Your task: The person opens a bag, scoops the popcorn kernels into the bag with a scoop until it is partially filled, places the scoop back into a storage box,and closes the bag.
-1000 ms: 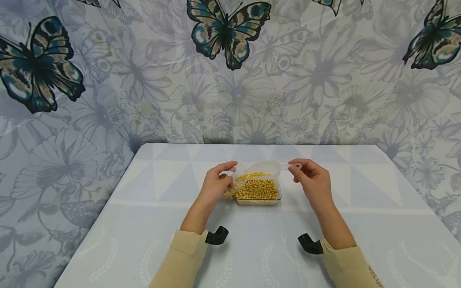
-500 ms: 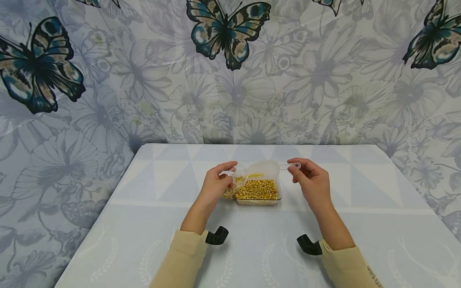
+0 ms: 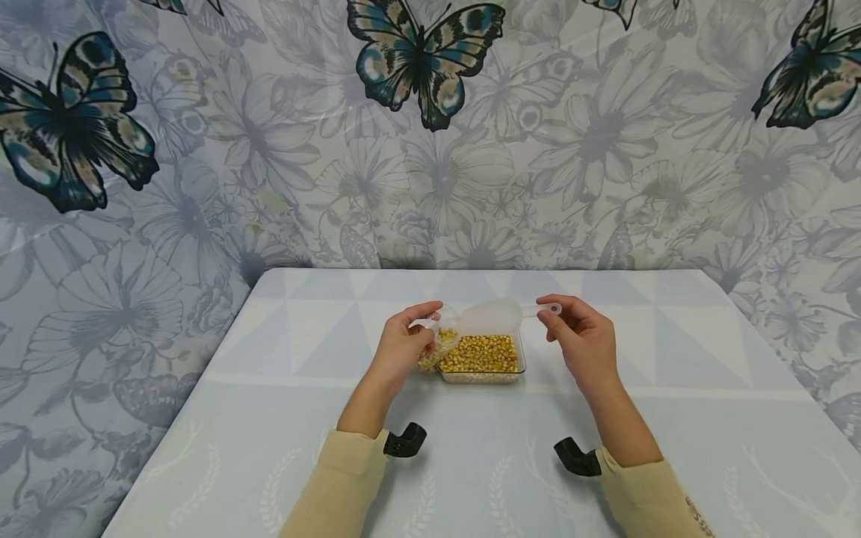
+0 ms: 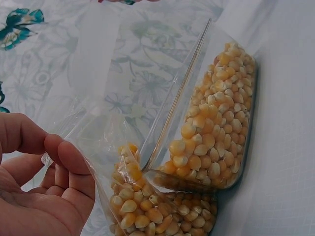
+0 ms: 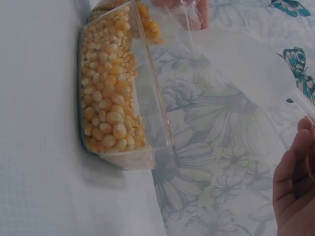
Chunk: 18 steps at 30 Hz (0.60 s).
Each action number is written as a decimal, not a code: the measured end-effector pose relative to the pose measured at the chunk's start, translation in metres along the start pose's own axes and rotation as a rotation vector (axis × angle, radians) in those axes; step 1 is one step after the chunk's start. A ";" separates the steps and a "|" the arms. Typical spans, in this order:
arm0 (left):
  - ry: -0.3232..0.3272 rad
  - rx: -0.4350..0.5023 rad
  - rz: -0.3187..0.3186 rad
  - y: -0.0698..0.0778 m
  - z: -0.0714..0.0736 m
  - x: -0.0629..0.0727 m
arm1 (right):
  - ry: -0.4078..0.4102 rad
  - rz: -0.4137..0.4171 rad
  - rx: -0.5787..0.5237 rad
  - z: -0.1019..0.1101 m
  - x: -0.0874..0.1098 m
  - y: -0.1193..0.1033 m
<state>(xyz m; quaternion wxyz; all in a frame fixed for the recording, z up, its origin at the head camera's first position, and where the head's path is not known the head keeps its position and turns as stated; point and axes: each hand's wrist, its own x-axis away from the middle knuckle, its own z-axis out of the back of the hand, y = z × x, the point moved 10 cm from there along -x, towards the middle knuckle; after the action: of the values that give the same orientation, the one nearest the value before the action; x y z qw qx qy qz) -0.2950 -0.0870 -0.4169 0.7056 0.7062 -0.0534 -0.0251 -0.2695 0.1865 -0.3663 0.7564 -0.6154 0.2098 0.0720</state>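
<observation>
My left hand [image 3: 402, 344] pinches the rim of a clear plastic bag [image 4: 101, 140] between thumb and fingers. Corn kernels [image 4: 142, 211] fill the bag's lower part. Against the bag stands a rectangular glass container [image 3: 483, 379], with more corn kernels [image 3: 480, 353] inside. With thumb and fingertips my right hand [image 3: 584, 336] grips the handle of a translucent white scoop [image 3: 489, 317]. The scoop is tilted above the container's far side, its bowl pointing left toward the bag's mouth. No kernels show in the scoop in the head view.
A pale patterned cloth covers the table [image 3: 471, 463]. Behind its far edge hangs a butterfly-and-flower backdrop [image 3: 592, 149]. Black wrist mounts [image 3: 406, 440] stick out from both sleeves.
Yellow kernels seen at the scoop's near edge have dwindled and gone from sight as the scoop tipped further. The right hand shifted slightly left; the left hand stayed put.
</observation>
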 end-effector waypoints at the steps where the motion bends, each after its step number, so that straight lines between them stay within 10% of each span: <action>1: -0.001 -0.001 -0.002 0.000 0.000 0.000 | 0.000 -0.001 0.000 0.000 0.000 0.000; 18: -0.003 0.008 -0.009 -0.002 0.001 -0.001 | 0.024 -0.016 -0.033 0.007 -0.002 0.003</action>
<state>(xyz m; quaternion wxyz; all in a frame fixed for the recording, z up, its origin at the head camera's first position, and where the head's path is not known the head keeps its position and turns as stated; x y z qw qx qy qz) -0.2963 -0.0882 -0.4185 0.7027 0.7091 -0.0512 -0.0289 -0.2708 0.1942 -0.3670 0.7441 -0.6302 0.2127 0.0622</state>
